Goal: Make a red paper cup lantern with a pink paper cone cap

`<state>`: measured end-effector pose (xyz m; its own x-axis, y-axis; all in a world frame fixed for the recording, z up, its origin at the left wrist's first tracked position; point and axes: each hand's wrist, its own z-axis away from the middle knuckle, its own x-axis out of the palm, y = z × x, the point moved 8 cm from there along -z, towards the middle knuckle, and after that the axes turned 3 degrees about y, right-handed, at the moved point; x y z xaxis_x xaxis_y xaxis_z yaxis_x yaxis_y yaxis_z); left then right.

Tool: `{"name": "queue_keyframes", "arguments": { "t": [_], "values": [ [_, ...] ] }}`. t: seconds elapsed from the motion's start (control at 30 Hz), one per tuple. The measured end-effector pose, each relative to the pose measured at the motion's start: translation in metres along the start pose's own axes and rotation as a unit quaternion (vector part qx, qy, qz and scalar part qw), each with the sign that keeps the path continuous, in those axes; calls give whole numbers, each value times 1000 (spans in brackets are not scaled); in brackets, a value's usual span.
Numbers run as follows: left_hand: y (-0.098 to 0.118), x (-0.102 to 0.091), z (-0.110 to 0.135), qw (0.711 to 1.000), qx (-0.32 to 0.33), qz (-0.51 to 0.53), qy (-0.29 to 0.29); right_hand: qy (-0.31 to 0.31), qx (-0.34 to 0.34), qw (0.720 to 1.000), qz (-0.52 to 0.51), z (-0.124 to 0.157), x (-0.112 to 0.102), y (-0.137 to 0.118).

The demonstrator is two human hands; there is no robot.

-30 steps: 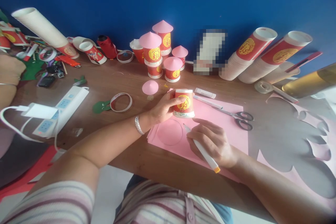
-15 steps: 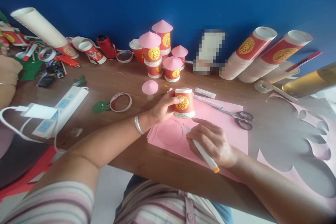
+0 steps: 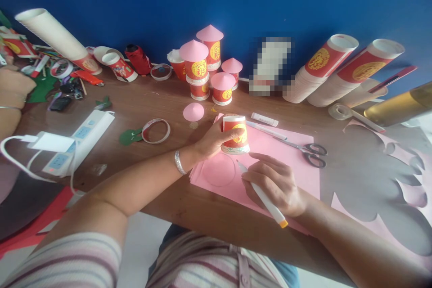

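A single view, worn on the person's own head.
The camera looks out above the striped shirt (image 3: 195,261), forward and down across the surface (image 3: 168,193), near enough that the hands (image 3: 278,184) fall around mid-picture, forearms (image 3: 145,180) running in from the lower corners; it's wide enough to catch the blue wall (image 3: 151,0) facing the person along the top.

Smooth paper cup (image 3: 238,143), matt paper sheets (image 3: 278,150), plastic marker (image 3: 266,199), wood-look table (image 3: 148,94)
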<state>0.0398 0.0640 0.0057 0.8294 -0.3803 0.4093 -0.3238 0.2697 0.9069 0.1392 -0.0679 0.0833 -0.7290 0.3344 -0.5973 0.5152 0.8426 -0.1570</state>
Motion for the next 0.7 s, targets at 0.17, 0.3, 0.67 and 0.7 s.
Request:
{"name": "queue_keyframes", "arguments": {
  "t": [0.17, 0.3, 0.67, 0.7],
  "values": [
    [-3, 2, -2, 1000, -10, 27, -10, 1, -4, 1000, -5, 2, 1, -1],
    [-6, 2, -3, 998, -9, 56, -25, -8, 6, 1000, -5, 4, 3, 1],
    [-8, -3, -2, 1000, -9, 7, -17, 3, -5, 1000, 16, -3, -2, 2],
    [-8, -3, -2, 1000, -8, 0, -17, 4, -6, 1000, 15, -3, -2, 2]
  ]
}}
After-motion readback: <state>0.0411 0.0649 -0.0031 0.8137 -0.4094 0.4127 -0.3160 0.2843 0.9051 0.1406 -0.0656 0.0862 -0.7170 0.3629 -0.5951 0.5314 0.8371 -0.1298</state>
